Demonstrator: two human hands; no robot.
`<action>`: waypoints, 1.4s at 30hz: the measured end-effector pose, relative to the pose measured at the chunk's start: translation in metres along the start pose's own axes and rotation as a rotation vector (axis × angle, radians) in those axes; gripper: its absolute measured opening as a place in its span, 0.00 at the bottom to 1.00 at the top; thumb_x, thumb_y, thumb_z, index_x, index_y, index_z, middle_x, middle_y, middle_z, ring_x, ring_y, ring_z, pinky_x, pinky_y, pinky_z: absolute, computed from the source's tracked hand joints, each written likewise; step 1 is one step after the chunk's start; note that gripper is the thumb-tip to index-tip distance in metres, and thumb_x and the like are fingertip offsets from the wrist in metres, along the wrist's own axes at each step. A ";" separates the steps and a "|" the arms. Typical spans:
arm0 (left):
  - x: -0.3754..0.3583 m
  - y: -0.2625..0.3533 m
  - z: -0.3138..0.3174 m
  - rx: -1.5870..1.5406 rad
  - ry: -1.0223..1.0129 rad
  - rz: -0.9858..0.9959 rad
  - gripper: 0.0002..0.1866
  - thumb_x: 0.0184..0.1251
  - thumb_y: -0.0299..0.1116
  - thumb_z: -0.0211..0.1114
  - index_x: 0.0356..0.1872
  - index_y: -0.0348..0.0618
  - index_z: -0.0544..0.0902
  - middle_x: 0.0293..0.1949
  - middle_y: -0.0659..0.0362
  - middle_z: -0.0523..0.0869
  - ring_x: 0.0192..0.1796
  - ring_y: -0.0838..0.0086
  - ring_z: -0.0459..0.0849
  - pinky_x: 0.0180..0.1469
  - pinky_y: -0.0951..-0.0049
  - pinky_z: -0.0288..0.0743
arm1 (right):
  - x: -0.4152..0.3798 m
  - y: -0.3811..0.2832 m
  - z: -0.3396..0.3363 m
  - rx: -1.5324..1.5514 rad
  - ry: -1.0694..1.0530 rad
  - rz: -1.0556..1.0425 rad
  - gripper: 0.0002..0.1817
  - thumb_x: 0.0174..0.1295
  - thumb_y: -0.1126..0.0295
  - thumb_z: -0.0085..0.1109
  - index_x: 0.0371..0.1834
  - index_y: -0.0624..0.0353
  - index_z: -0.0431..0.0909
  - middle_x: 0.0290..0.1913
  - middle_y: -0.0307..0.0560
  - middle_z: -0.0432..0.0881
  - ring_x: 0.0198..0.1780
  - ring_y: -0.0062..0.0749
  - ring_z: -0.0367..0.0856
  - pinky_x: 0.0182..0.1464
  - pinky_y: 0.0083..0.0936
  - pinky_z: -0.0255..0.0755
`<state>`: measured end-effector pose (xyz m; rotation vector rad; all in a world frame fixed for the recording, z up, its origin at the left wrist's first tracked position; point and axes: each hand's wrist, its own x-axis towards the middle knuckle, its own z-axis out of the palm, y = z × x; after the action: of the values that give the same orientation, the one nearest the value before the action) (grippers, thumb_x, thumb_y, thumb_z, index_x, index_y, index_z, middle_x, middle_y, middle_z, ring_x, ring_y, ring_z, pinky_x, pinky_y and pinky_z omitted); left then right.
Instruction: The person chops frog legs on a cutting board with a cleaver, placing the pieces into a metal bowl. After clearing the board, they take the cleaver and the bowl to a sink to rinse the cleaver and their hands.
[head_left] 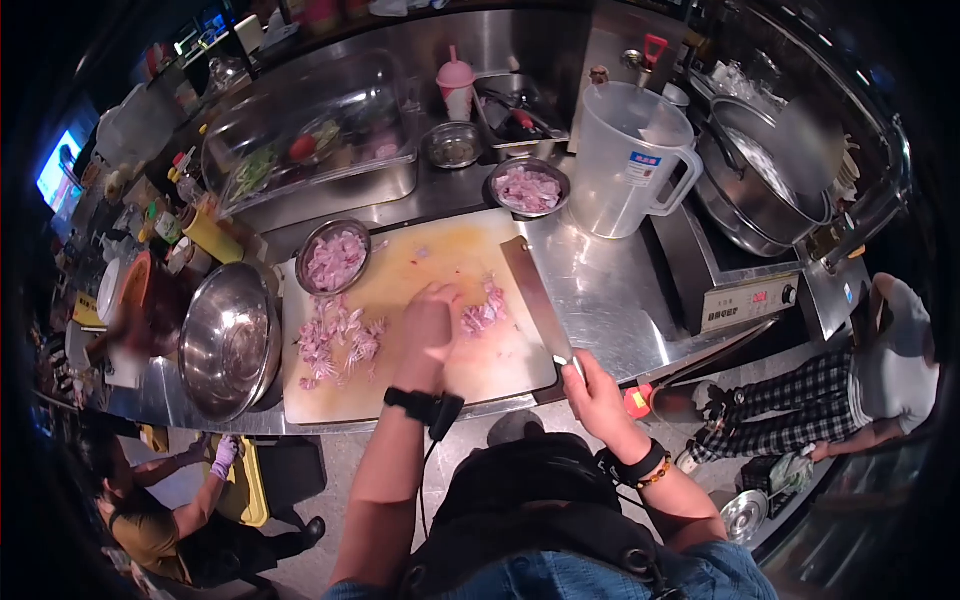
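Currently, we hold the knife (pixel 542 300) with our right hand (pixel 597 398) closed around its handle. Left of this grip, our left hand (pixel 428 318), finger closure unclear, lies between 2 piles of chopped pink pieces (pixel 340 342) on the cutting board (pixel 500 375). Swinging the blade leftward unwatched could cut those fingers.

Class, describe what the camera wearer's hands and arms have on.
The left hand and right hand are gloveless. Left wrist: black strap with boxy black device, thin black cable. Right wrist: black band, brown beaded bracelet. Short blue fabric sleeves.
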<state>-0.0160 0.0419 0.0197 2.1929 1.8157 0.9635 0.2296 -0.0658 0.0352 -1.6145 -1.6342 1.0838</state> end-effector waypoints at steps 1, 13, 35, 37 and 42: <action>0.008 0.005 0.008 -0.036 0.007 0.049 0.08 0.55 0.28 0.58 0.35 0.45 0.83 0.34 0.50 0.81 0.39 0.55 0.80 0.42 0.61 0.74 | -0.003 0.002 -0.007 0.063 -0.006 0.057 0.19 0.67 0.59 0.47 0.54 0.61 0.67 0.23 0.59 0.76 0.27 0.50 0.79 0.32 0.37 0.69; 0.063 0.016 0.055 0.017 -0.503 -0.087 0.07 0.51 0.32 0.60 0.22 0.40 0.79 0.24 0.46 0.81 0.29 0.53 0.81 0.32 0.58 0.72 | -0.026 0.016 -0.058 0.103 0.055 -0.049 0.19 0.68 0.57 0.46 0.54 0.59 0.68 0.37 0.61 0.79 0.39 0.54 0.80 0.42 0.38 0.72; 0.016 -0.063 -0.035 -0.429 0.008 -0.311 0.09 0.65 0.24 0.57 0.45 0.37 0.77 0.30 0.65 0.74 0.28 0.84 0.69 0.31 0.86 0.65 | 0.014 0.015 -0.005 0.141 -0.388 -0.242 0.18 0.67 0.55 0.46 0.38 0.63 0.67 0.29 0.60 0.75 0.34 0.56 0.74 0.37 0.42 0.66; 0.010 -0.049 -0.037 -0.400 0.053 -0.317 0.08 0.65 0.25 0.57 0.44 0.37 0.78 0.32 0.65 0.76 0.29 0.84 0.71 0.32 0.86 0.67 | 0.024 0.021 0.015 0.162 -0.447 -0.198 0.18 0.67 0.55 0.45 0.38 0.63 0.68 0.28 0.60 0.75 0.34 0.56 0.74 0.37 0.42 0.67; -0.018 -0.043 -0.004 -0.944 0.143 -0.583 0.08 0.65 0.26 0.59 0.44 0.37 0.77 0.31 0.63 0.78 0.30 0.83 0.73 0.33 0.85 0.68 | 0.039 0.038 0.026 0.157 -0.386 -0.102 0.18 0.68 0.56 0.43 0.37 0.63 0.69 0.28 0.61 0.75 0.34 0.57 0.75 0.37 0.42 0.67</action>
<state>-0.0552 0.0360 -0.0047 0.9933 1.4300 1.4249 0.2228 -0.0336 -0.0154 -1.2612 -1.7961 1.4987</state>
